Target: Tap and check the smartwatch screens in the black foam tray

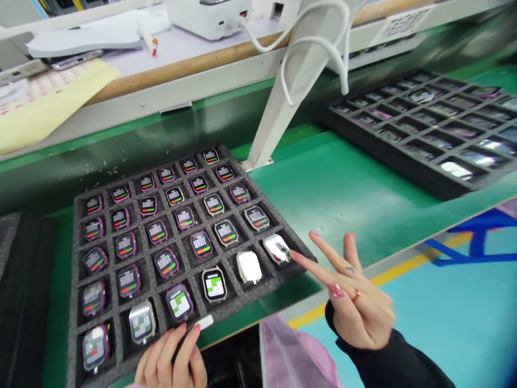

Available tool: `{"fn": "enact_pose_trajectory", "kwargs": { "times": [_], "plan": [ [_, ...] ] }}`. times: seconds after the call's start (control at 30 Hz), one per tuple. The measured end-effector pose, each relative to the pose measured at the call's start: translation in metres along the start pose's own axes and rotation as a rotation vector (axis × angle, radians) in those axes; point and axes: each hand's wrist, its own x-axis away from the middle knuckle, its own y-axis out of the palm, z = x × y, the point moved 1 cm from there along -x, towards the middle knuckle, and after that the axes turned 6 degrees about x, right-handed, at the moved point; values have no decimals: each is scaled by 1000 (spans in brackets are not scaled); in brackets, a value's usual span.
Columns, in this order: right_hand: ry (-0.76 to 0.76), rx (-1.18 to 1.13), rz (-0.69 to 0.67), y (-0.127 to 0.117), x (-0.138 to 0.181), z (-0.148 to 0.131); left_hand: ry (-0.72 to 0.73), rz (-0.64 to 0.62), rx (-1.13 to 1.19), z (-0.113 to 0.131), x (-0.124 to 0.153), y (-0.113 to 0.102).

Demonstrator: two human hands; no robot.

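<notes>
A grey foam tray (181, 226) holds many smartwatch bodies without straps, one to a pocket. My left hand (172, 361) has its fingers bent over the tray's near edge, its thumb hidden. Beside its fingertips a small white tab (204, 322) lies on the edge. My right hand (359, 307) is open, its index fingertip at the screen of a silver watch (277, 248) in the near right corner pocket. Left of that watch sits one with a blank white screen (249, 267). A gold watch (214, 284) shows green and white blocks; most others show text above red and green bars.
Another foam tray (396, 153) with watch parts lies on the green bench (319, 178) at right. A slanted white post (278, 113) with looped white cables (343, 59) stands between the trays. Dark foam (20, 291) is at left. Above, a shelf carries papers (89, 37) and a white device (210, 19).
</notes>
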Motion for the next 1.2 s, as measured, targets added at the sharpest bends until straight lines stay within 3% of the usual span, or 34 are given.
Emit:
{"fn": "enact_pose_trajectory", "kwargs": {
  "times": [0.23,0.43,0.57,0.7,1.2],
  "plan": [
    [19,11,7,5,-15,9,9,11,-6,-1,1,1],
    [3,-33,49,31,-39,25,15,19,-22,-2,6,2],
    [95,-105,112,43,-37,33,24,19,-34,-3,4,3],
    [146,-154,119,44,-31,36,21,23,-44,-4,5,2],
    [106,-168,86,41,-32,36,38,34,-30,-4,3,3]
  ]
}}
